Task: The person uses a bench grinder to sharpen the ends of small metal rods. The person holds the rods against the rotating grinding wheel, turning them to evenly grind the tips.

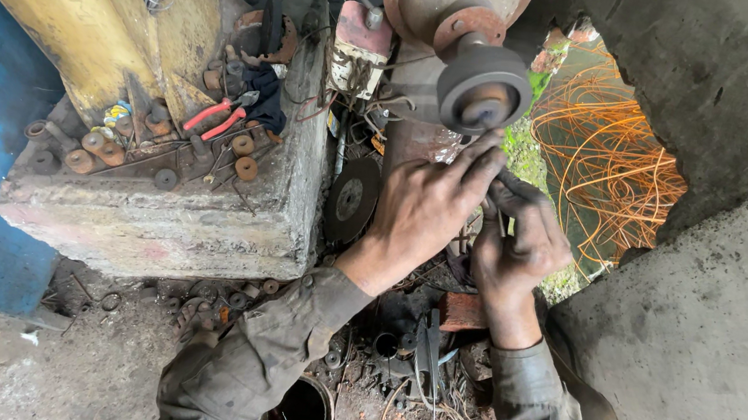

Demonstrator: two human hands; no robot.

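A small thin metal piece (pixel 500 219), too small to be named, is pinched in the closed fingers of the right hand (pixel 519 244), just below the round dark grey grinding wheel (pixel 486 88). The left hand (pixel 422 209) is curled shut beside it, fingertips touching the wheel's lower edge. For good work, the piece should be held tight by both hands and pushed softly, with fingers kept off the wheel.
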